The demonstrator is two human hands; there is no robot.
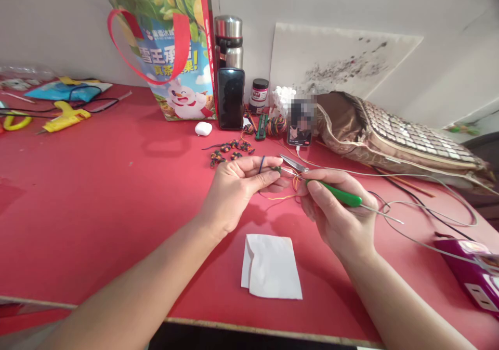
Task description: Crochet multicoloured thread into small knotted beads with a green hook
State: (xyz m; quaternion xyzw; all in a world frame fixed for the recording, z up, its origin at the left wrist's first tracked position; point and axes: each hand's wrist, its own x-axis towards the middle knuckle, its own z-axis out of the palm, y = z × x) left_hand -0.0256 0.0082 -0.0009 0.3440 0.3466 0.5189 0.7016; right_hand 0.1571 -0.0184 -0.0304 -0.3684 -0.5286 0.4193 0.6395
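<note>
My left hand (244, 181) pinches a small dark green crocheted piece (276, 169) between thumb and fingers, and a dark blue strand of yarn (261, 164) loops over its index finger. My right hand (339, 204) is closed round a crochet hook (339, 194) with a green handle. The hook's thin metal tip reaches to the crocheted piece; whether it passes through a stitch is too small to tell. Orange-yellow yarn (283, 198) trails below the fingers. Just behind the hands lie scissors (292, 163), their handles partly hidden. Several small multicoloured crocheted pieces (234, 145) lie beyond my left hand.
On the red table (117, 199) lies a folded white paper (273, 267). Behind stand a gift bag (183, 92), a dark phone (231, 100), a thermos (229, 38) and a yarn ball (276, 125). A glue gun (64, 117) is left; a sequinned bag (405, 137), cables and a purple power strip (463, 272) are right.
</note>
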